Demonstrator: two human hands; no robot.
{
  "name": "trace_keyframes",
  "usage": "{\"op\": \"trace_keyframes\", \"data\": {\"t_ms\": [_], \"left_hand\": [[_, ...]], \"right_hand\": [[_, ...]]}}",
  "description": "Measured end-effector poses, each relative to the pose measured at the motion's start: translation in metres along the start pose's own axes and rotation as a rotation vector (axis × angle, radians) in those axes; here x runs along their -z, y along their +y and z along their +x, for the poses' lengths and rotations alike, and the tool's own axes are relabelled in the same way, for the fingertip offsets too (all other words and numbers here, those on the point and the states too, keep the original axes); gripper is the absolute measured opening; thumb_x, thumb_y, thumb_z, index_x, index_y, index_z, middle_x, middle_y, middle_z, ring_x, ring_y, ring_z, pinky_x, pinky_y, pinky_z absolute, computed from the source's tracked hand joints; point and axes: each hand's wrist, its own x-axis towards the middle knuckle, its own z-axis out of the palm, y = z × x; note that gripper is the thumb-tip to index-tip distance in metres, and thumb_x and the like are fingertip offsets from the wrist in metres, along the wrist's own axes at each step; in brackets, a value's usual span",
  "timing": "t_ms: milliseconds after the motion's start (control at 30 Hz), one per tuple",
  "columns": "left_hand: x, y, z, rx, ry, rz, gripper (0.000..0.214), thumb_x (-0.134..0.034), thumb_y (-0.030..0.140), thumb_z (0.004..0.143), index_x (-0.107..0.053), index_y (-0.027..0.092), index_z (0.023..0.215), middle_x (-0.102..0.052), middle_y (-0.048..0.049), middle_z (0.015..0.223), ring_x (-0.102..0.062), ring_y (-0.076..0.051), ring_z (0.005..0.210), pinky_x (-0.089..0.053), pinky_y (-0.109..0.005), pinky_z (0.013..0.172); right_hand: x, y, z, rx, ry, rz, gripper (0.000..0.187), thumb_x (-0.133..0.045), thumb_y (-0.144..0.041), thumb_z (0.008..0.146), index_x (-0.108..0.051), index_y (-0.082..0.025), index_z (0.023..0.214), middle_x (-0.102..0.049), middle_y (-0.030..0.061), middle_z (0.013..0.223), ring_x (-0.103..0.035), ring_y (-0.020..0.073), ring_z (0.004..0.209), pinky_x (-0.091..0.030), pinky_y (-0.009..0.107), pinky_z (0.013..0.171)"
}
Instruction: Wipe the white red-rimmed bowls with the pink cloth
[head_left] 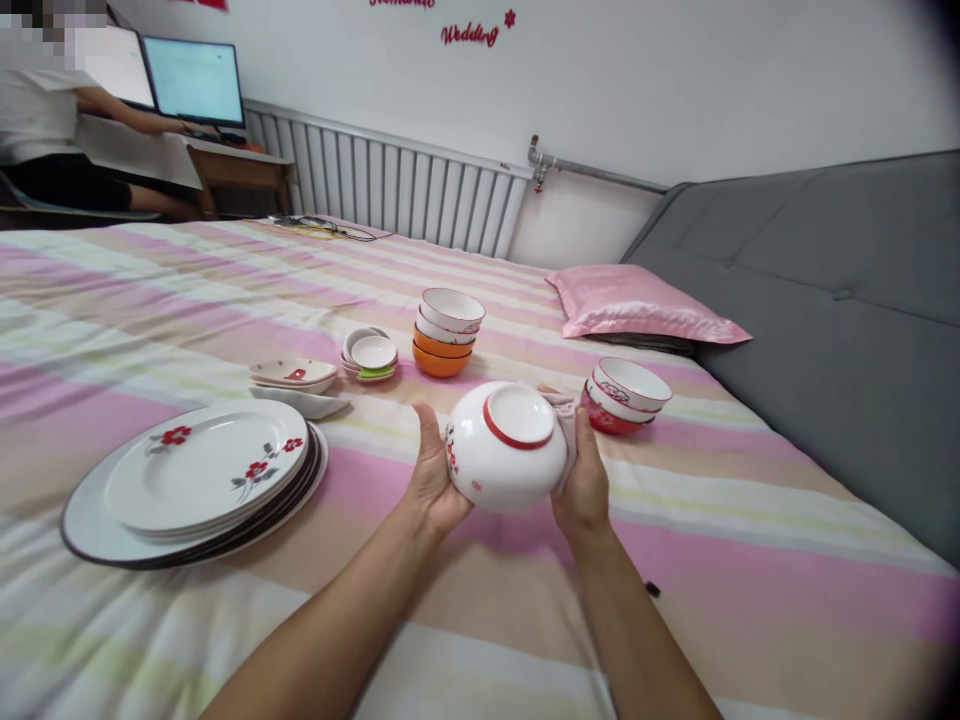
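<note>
A white bowl [487, 460] with a red ring at its foot and red flowers on its side is held tilted above the bed, its base turned toward me. My left hand [436, 482] grips the bowl's left side, thumb up. On the right side my right hand [583, 480] presses a pale pink cloth [567, 440] against the bowl; its fingers are partly hidden. Just beyond the right hand stands a stack of bowls [626, 392], white over red. Another stack [448, 330], white bowls on orange ones, sits behind the held bowl.
Stacked plates [202, 470] lie at the left on the striped bedsheet [480, 610]. Oblong dishes [294, 375] and small dishes [371, 352] stand beyond them. A pink pillow [645, 300] rests by the grey headboard [825, 280]. A person [45, 120] sits at a desk with monitors, far left.
</note>
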Motion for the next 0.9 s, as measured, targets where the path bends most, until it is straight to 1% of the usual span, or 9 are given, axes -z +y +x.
{"op": "trace_keyframes", "data": {"t_ms": [133, 233, 300, 367, 467, 567, 633, 733, 900], "left_hand": [[-0.001, 0.004, 0.001, -0.025, 0.074, -0.07, 0.091, -0.03, 0.077, 0.078, -0.032, 0.012, 0.142, -0.054, -0.0187, 0.132, -0.044, -0.032, 0.128, -0.026, -0.05, 0.11], [-0.003, 0.003, 0.002, -0.06, 0.11, -0.088, 0.085, -0.03, 0.074, 0.081, -0.034, 0.015, 0.141, -0.055, -0.0159, 0.133, -0.045, -0.03, 0.129, -0.026, -0.048, 0.111], [-0.005, 0.003, 0.003, -0.076, 0.132, -0.096, 0.08, -0.028, 0.071, 0.083, -0.036, 0.017, 0.141, -0.056, -0.0135, 0.132, -0.045, -0.028, 0.129, -0.026, -0.046, 0.112], [-0.006, 0.002, 0.003, -0.09, 0.155, -0.108, 0.076, -0.026, 0.069, 0.085, -0.037, 0.019, 0.14, -0.058, -0.0114, 0.13, -0.046, -0.025, 0.128, -0.027, -0.043, 0.112], [-0.006, 0.003, 0.003, -0.094, 0.152, -0.114, 0.073, -0.025, 0.067, 0.086, -0.039, 0.019, 0.139, -0.058, -0.0108, 0.13, -0.048, -0.023, 0.127, -0.029, -0.04, 0.112], [-0.007, 0.002, 0.003, -0.079, 0.138, -0.103, 0.076, -0.024, 0.068, 0.085, -0.041, 0.017, 0.138, -0.058, -0.0127, 0.13, -0.048, -0.025, 0.127, -0.032, -0.041, 0.11], [-0.008, 0.002, 0.003, -0.074, 0.15, -0.097, 0.078, -0.023, 0.069, 0.085, -0.042, 0.015, 0.137, -0.058, -0.0143, 0.129, -0.048, -0.026, 0.126, -0.033, -0.041, 0.11], [-0.009, 0.0, 0.003, -0.089, 0.191, -0.069, 0.081, -0.02, 0.069, 0.085, -0.044, 0.011, 0.136, -0.059, -0.016, 0.127, -0.05, -0.025, 0.125, -0.034, -0.039, 0.109], [-0.009, -0.007, 0.003, -0.102, 0.253, 0.046, 0.077, -0.026, 0.067, 0.085, -0.05, 0.008, 0.13, -0.062, -0.0155, 0.122, -0.055, -0.023, 0.119, -0.039, -0.032, 0.106]], "right_hand": [[-0.009, 0.009, -0.008, 0.22, 0.034, -0.184, 0.047, -0.028, -0.048, 0.095, -0.051, -0.02, 0.123, -0.054, 0.009, 0.131, -0.048, 0.022, 0.124, -0.035, 0.043, 0.106], [-0.012, 0.011, -0.015, 0.374, 0.035, -0.365, 0.049, -0.025, -0.048, 0.095, -0.043, -0.019, 0.13, -0.047, 0.012, 0.137, -0.045, 0.0232, 0.127, -0.036, 0.044, 0.105], [-0.012, 0.013, -0.019, 0.445, 0.026, -0.481, 0.052, -0.028, -0.05, 0.094, -0.036, -0.02, 0.136, -0.041, 0.0134, 0.141, -0.042, 0.025, 0.129, -0.037, 0.046, 0.104], [-0.011, 0.014, -0.022, 0.526, 0.014, -0.598, 0.057, -0.034, -0.052, 0.092, -0.03, -0.021, 0.14, -0.034, 0.0136, 0.146, -0.035, 0.0275, 0.134, -0.035, 0.05, 0.105], [-0.011, 0.015, -0.024, 0.705, 0.011, -0.795, 0.058, -0.039, -0.052, 0.09, -0.031, -0.022, 0.14, -0.03, 0.0137, 0.148, -0.027, 0.0312, 0.137, -0.028, 0.057, 0.108], [-0.012, 0.014, -0.024, 0.854, 0.016, -0.976, 0.057, -0.042, -0.049, 0.089, -0.032, -0.021, 0.138, -0.031, 0.0153, 0.146, -0.029, 0.0335, 0.136, -0.027, 0.061, 0.106], [-0.014, 0.013, -0.024, 0.914, 0.009, -1.07, 0.056, -0.045, -0.047, 0.089, -0.034, -0.02, 0.137, -0.033, 0.0161, 0.145, -0.029, 0.0344, 0.136, -0.028, 0.061, 0.106], [-0.017, 0.014, -0.024, 0.958, -0.011, -1.17, 0.053, -0.049, -0.043, 0.088, -0.038, -0.021, 0.135, -0.036, 0.0151, 0.144, -0.03, 0.0341, 0.135, -0.029, 0.06, 0.106], [-0.017, 0.017, -0.025, 0.926, -0.067, -1.237, 0.05, -0.052, -0.04, 0.087, -0.041, -0.023, 0.133, -0.041, 0.0127, 0.141, -0.033, 0.0321, 0.134, -0.028, 0.06, 0.107]]}}
